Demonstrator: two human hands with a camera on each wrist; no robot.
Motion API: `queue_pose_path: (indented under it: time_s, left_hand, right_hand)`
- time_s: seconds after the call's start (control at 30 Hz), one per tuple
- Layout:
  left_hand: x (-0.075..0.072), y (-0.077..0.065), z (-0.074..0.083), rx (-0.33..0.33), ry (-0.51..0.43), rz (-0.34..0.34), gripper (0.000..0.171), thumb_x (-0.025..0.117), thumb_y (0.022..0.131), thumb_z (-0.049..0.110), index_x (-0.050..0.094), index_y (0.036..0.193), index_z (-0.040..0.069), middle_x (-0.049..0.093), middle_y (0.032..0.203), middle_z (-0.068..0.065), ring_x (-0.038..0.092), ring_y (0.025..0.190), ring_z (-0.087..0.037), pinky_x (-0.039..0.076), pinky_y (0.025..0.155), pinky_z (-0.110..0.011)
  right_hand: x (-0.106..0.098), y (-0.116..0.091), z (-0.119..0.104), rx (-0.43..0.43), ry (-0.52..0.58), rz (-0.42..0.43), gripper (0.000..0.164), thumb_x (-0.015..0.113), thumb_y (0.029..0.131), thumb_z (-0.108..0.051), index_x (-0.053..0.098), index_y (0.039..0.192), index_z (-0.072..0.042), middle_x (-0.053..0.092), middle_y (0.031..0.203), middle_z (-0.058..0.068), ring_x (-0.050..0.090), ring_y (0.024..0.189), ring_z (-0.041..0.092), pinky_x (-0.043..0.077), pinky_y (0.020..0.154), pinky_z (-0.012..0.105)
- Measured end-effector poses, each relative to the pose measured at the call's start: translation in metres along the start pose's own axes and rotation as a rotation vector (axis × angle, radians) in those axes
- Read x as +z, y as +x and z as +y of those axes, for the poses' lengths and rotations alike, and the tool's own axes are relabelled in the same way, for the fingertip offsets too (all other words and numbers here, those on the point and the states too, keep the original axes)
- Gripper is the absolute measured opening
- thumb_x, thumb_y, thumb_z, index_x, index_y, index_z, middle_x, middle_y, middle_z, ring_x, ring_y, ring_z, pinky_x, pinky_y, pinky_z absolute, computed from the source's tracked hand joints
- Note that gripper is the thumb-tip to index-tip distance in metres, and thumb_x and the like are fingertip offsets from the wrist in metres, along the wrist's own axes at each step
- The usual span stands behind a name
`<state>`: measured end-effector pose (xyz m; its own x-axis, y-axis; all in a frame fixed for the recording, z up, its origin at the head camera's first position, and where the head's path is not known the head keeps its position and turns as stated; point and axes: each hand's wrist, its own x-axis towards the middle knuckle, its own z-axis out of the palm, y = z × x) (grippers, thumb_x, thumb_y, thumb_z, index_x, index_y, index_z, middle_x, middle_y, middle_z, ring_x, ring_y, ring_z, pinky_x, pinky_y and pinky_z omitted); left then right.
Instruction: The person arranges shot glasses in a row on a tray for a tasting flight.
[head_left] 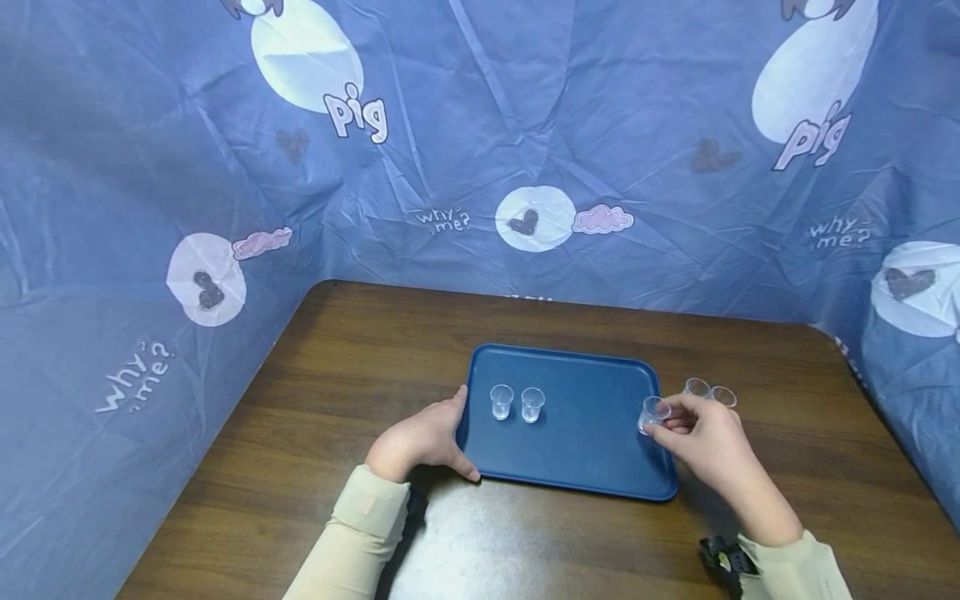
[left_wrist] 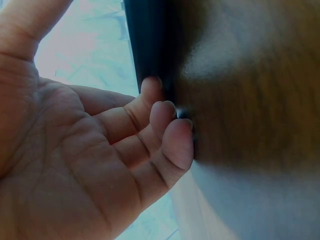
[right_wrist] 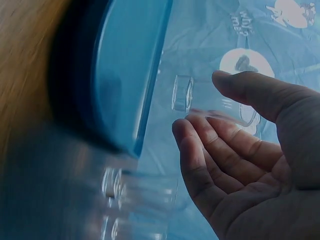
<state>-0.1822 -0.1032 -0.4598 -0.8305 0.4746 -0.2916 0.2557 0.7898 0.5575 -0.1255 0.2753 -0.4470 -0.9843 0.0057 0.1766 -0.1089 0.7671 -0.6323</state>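
My right hand (head_left: pixel 708 437) pinches a small clear shot glass (head_left: pixel 655 410) between thumb and fingers, over the right end of a blue tray (head_left: pixel 577 442). In the right wrist view this glass (right_wrist: pixel 184 94) is seen sideways, its thick base beyond the fingertips. My left hand (head_left: pixel 423 437) rests against the tray's left edge, thumb spread toward the near corner. Its fingers bend loosely at the tray's side in the left wrist view. On the tray's left part stand two more clear glasses, one (head_left: pixel 502 402) beside the other (head_left: pixel 532 405).
Just beyond my right hand, two clear glasses, one (head_left: pixel 697 387) left of the other (head_left: pixel 723 397), stand on the brown wooden table (head_left: pixel 360 350) right of the tray. A blue printed cloth (head_left: pixel 450 167) hangs around the table's back and sides.
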Motion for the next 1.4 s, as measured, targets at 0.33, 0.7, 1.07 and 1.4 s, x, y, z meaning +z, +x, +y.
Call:
queue_pose_path:
  time_s: [0.33, 0.7, 1.07, 1.4]
  left_hand:
    - [0.003, 0.003, -0.003, -0.005, 0.007, -0.001, 0.136, 0.100, 0.064, 0.034, 0.012, 0.158, -0.011, 0.035, 0.156, -0.027, 0.038, 0.142, -0.034, 0.032, 0.114, -0.042]
    - [0.002, 0.003, -0.003, -0.020, 0.009, -0.002, 0.137, 0.100, 0.063, 0.035, 0.012, 0.158, -0.010, 0.034, 0.157, -0.027, 0.036, 0.142, -0.034, 0.032, 0.114, -0.043]
    - [0.002, 0.003, -0.003, 0.005, 0.010, 0.006, 0.136, 0.100, 0.063, 0.033, 0.013, 0.157, -0.012, 0.036, 0.154, -0.029, 0.039, 0.141, -0.035, 0.033, 0.114, -0.042]
    - [0.002, 0.002, -0.003, 0.003, 0.003, 0.003, 0.136, 0.100, 0.063, 0.033, 0.013, 0.157, -0.012, 0.037, 0.154, -0.029, 0.039, 0.140, -0.035, 0.033, 0.114, -0.043]
  right_hand:
    - [0.021, 0.010, -0.014, 0.003, 0.037, -0.053, 0.025, 0.085, 0.084, -0.014, 0.073, 0.101, -0.001, 0.071, 0.087, 0.004, 0.067, 0.078, 0.018, 0.058, 0.067, 0.036]
    - [0.047, 0.024, -0.033, -0.030, 0.100, -0.098, 0.022, 0.085, 0.081, -0.008, 0.073, 0.096, -0.001, 0.070, 0.082, 0.002, 0.067, 0.074, 0.015, 0.058, 0.066, 0.033]
    - [0.075, 0.033, -0.050, 0.021, 0.097, -0.153, 0.021, 0.085, 0.081, -0.007, 0.072, 0.097, -0.003, 0.069, 0.084, 0.002, 0.066, 0.077, 0.015, 0.058, 0.069, 0.035]
    - [0.088, 0.037, -0.059, 0.072, 0.091, -0.179, 0.020, 0.085, 0.082, -0.007, 0.072, 0.098, -0.004, 0.068, 0.085, 0.002, 0.064, 0.078, 0.015, 0.057, 0.071, 0.035]
